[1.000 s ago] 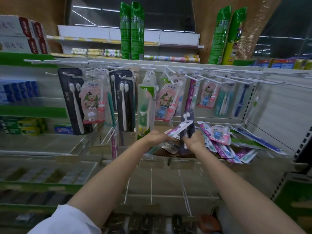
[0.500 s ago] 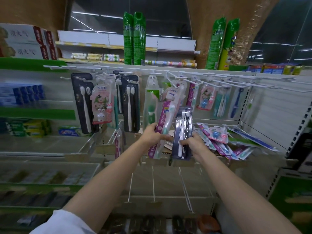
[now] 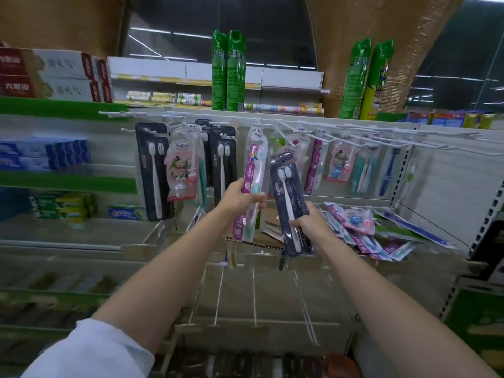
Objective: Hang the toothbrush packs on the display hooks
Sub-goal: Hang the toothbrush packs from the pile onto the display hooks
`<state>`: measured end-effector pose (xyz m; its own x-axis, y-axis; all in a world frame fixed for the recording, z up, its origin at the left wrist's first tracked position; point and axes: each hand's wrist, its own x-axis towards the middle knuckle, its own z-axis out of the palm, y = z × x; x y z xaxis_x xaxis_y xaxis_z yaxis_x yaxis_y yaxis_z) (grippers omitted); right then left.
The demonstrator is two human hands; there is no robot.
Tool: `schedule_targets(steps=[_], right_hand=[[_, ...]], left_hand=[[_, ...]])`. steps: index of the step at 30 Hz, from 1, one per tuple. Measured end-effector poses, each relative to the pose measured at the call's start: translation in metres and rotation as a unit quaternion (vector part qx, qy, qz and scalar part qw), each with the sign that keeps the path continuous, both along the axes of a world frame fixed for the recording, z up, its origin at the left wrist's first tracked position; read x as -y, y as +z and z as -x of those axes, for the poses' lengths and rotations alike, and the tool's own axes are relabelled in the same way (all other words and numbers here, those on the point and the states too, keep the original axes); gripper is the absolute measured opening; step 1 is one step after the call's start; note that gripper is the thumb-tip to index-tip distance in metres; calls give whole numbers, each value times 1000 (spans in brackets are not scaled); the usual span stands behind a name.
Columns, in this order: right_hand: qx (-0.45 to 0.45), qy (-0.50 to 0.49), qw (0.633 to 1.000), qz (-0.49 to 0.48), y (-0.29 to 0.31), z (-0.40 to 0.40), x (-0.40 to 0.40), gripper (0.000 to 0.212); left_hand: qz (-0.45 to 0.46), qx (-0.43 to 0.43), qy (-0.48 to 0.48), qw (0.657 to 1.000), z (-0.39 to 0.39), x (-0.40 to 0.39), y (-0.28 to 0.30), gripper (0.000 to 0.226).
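Note:
My left hand [image 3: 241, 199] grips a pink-and-white toothbrush pack [image 3: 252, 170] upright in front of the rack; whether its top sits on a hook I cannot tell. My right hand [image 3: 311, 223] holds a dark navy AUBO toothbrush pack [image 3: 289, 197] by its lower half, tilted slightly left, its top just below the white display hooks [image 3: 335, 137]. Matching dark packs [image 3: 154, 170] hang at the left of the rack. A heap of loose toothbrush packs [image 3: 365, 230] lies on the shelf to the right of my right hand.
Several long white hooks [image 3: 425, 139] at the right stick out bare. Green spray cans [image 3: 228, 69] stand on top of the rack. Toothpaste boxes [image 3: 43, 154] fill the left shelves. Wire dividers [image 3: 253, 293] run below the shelf edge.
Both hands have risen from the heap on the shelf, each lifting a pack up toward the hooks. The camera has tilted down a little.

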<state>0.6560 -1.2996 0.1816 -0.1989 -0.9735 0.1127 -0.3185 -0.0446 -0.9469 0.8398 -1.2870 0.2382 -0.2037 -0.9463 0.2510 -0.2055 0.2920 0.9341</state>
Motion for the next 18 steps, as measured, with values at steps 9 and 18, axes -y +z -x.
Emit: schedule_targets(steps=[9, 18], right_hand=[[17, -14, 997, 70, 29, -1, 7, 30], [118, -9, 992, 37, 18, -3, 17, 12]], left_hand=[[-13, 18, 20, 1000, 0, 5, 2, 32], [-70, -71, 46, 994, 9, 14, 1, 26]])
